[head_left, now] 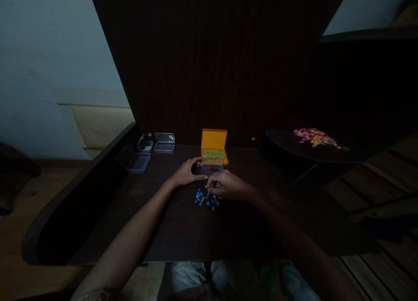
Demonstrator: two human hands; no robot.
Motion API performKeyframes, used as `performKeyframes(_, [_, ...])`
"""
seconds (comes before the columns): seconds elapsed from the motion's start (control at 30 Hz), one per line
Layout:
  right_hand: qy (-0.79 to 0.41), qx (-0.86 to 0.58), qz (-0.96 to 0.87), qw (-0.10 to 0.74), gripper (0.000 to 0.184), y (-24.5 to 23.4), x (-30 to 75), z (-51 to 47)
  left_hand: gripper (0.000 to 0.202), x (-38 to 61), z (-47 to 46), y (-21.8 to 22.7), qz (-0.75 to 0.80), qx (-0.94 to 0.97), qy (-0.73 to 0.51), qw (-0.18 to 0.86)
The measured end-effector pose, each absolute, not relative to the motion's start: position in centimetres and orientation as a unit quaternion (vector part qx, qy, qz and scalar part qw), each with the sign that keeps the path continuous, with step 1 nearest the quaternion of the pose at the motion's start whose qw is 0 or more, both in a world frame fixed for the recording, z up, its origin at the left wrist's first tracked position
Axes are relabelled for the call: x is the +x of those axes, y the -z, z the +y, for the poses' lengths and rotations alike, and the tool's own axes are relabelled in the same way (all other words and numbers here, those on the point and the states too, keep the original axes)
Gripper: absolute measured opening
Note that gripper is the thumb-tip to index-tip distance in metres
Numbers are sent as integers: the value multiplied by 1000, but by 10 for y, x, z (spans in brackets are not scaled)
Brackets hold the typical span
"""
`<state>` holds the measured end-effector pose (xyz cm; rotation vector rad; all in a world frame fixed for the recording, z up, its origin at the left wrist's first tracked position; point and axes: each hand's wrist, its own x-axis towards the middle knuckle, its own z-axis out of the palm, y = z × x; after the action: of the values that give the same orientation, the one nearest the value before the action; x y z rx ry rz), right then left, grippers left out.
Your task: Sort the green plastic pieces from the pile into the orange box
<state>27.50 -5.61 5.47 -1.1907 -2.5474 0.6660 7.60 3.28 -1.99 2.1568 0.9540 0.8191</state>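
Observation:
My left hand (187, 173) grips the left end of a small clear plastic box (211, 166), its thumb at the near side and its fingers at the far side. Just right of the thumb, my right hand (225, 184) is pinched closed, palm down, by the box's near edge; whatever sits between its fingertips is too small to make out. Below it on the dark desk lies a loose pile of tiny blue and yellow pieces (208, 200), partly covered by the hand. Behind the clear box stands an open orange case (214, 139) with small green pieces in it.
Several clear plastic boxes, among them an open lidded one (164, 147) and a shallow one (139, 162), sit at the desk's back left. Pink and yellow bits (315, 136) are heaped on a side shelf (277, 140). A raised side panel (81, 192) bounds the left.

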Motion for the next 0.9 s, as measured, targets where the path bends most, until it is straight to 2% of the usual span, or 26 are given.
performKeyframes(0.17, [-230,-465,-834,188,13,-58,290,-38,80,76,29,15,375,817,-298,322])
performKeyframes(0.4, [-251,-504,-785,258,11,-31,297,-9,82,76,30,18,382,813,-295,326])
performKeyframes(0.9, [-237,-504,-796,239,18,-18,287,7,81,75,31,17,383,818,-291,315])
